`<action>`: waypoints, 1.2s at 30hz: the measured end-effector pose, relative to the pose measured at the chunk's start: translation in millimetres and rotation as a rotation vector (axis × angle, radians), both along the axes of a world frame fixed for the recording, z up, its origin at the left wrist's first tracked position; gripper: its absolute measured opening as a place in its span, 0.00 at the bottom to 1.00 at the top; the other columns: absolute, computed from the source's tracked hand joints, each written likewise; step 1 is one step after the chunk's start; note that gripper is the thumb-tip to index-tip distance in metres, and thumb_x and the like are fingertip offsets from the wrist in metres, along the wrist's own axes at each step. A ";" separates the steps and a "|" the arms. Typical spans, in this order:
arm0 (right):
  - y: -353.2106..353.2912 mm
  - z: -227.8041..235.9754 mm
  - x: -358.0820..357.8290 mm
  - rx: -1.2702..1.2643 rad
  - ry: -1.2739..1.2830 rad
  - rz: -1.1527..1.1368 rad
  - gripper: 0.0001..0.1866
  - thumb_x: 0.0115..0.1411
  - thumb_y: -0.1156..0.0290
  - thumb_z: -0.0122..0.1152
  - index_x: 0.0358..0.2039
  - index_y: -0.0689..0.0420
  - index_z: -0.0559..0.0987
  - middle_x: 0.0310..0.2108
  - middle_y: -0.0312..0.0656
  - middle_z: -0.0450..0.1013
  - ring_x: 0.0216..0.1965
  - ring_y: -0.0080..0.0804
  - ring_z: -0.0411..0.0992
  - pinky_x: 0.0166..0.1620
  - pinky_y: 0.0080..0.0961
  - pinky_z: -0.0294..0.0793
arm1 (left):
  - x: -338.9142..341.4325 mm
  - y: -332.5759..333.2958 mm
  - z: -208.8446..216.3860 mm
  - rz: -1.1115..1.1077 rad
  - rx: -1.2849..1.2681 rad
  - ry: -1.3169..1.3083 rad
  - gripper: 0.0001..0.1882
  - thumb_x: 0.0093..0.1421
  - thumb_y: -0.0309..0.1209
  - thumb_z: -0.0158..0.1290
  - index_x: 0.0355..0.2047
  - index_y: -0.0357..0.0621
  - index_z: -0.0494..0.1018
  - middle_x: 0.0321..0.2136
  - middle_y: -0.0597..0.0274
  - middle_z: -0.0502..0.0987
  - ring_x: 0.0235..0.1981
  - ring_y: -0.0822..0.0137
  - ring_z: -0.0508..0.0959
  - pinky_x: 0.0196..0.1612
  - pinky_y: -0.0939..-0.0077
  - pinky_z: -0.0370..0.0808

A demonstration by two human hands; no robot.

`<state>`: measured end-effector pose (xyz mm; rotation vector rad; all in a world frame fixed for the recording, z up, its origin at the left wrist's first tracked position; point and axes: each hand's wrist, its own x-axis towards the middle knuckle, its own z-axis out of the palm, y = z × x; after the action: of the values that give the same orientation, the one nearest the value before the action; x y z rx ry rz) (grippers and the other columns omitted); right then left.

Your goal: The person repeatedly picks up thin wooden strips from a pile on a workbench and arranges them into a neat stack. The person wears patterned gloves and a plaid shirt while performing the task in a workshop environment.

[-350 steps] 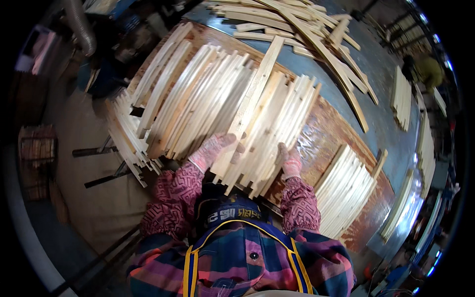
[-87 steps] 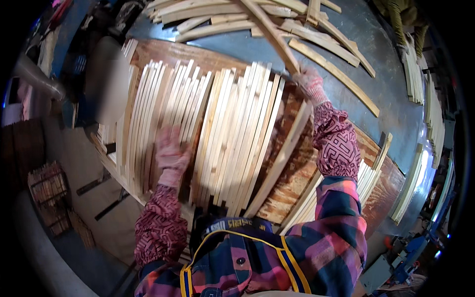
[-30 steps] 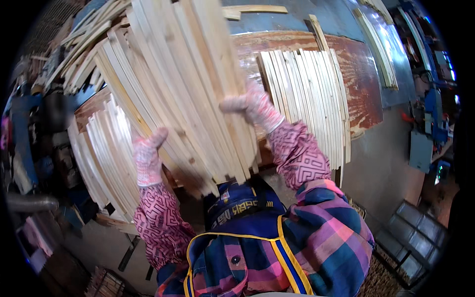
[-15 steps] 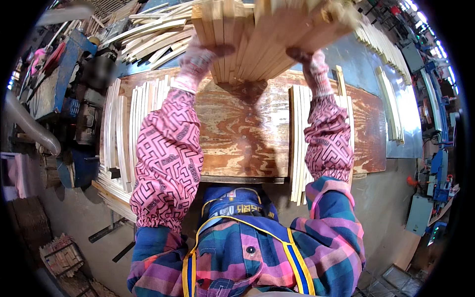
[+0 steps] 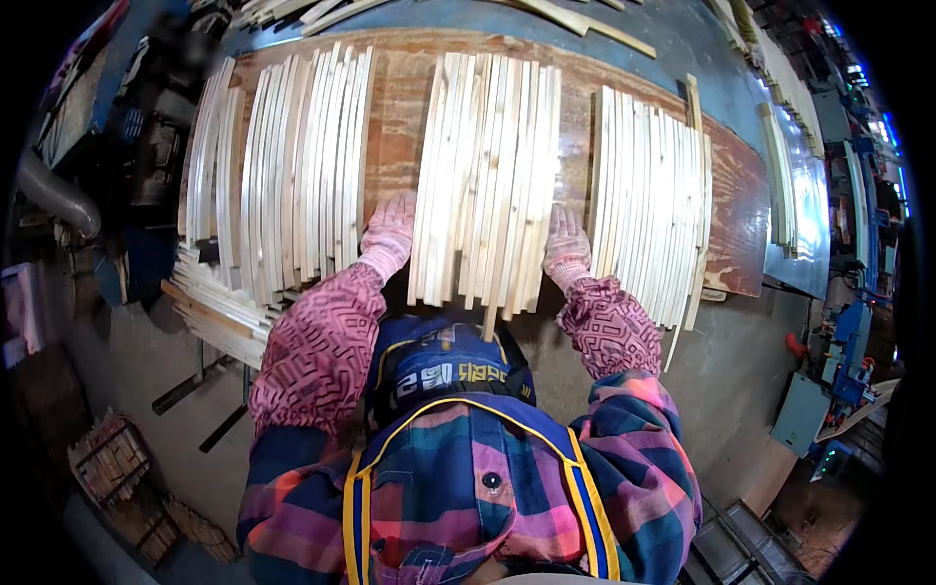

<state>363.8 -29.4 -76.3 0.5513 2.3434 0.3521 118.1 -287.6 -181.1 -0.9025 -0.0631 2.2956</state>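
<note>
A bundle of pale wooden strips (image 5: 487, 175) lies lengthwise on the middle of a brown plywood board (image 5: 400, 127). Its near ends are uneven, and one strip juts farthest toward me. My left hand (image 5: 392, 229), in a light glove, is beside the bundle's left edge with its fingers stretched forward. On the other edge, my right hand (image 5: 566, 244) is also gloved, its fingers straight. Both hands are close to the strips' sides; whether they press on them I cannot tell. More strips (image 5: 307, 166) are lined up to the left, and another row (image 5: 645, 205) to the right.
Loose strips (image 5: 570, 18) lie on the blue-grey surface beyond the board. A low stack of strips (image 5: 219, 307) is at the board's lower left. Farther right are a narrow strip pile (image 5: 780, 185) and grey machine boxes (image 5: 804, 405). A grey hose (image 5: 63, 195) curves at the left.
The strip bundle, raised upright between both hands at the far side, now lies flat on the board's middle. Both hands have come nearer to me and straightened their fingers along its sides.
</note>
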 end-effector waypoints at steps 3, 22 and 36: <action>-9.0 23.3 -8.0 -0.136 0.142 -0.175 0.43 0.60 0.70 0.48 0.72 0.63 0.42 0.74 0.46 0.41 0.75 0.37 0.38 0.74 0.26 0.38 | -9.3 -0.9 23.2 0.655 0.748 -1.102 0.33 0.64 0.31 0.37 0.70 0.44 0.49 0.72 0.52 0.51 0.73 0.58 0.48 0.73 0.59 0.49; -3.3 -37.7 -27.1 -0.651 1.337 -0.827 0.51 0.58 0.59 0.69 0.73 0.53 0.47 0.72 0.52 0.49 0.72 0.45 0.49 0.71 0.39 0.53 | -8.1 65.8 13.1 0.965 2.653 -3.253 0.44 0.62 0.31 0.59 0.72 0.45 0.47 0.68 0.48 0.54 0.69 0.54 0.55 0.69 0.63 0.56; 5.3 41.8 52.3 -1.333 1.200 -1.252 0.57 0.50 0.74 0.72 0.73 0.55 0.44 0.67 0.57 0.56 0.67 0.47 0.56 0.69 0.41 0.57 | 80.1 47.2 128.8 2.433 2.121 -3.249 0.44 0.53 0.29 0.67 0.68 0.45 0.58 0.55 0.60 0.74 0.53 0.64 0.76 0.57 0.70 0.73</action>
<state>416.2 -24.1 -34.5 1.4587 1.8414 -2.3683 198.1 -240.3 -52.3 0.2861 1.4870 1.5718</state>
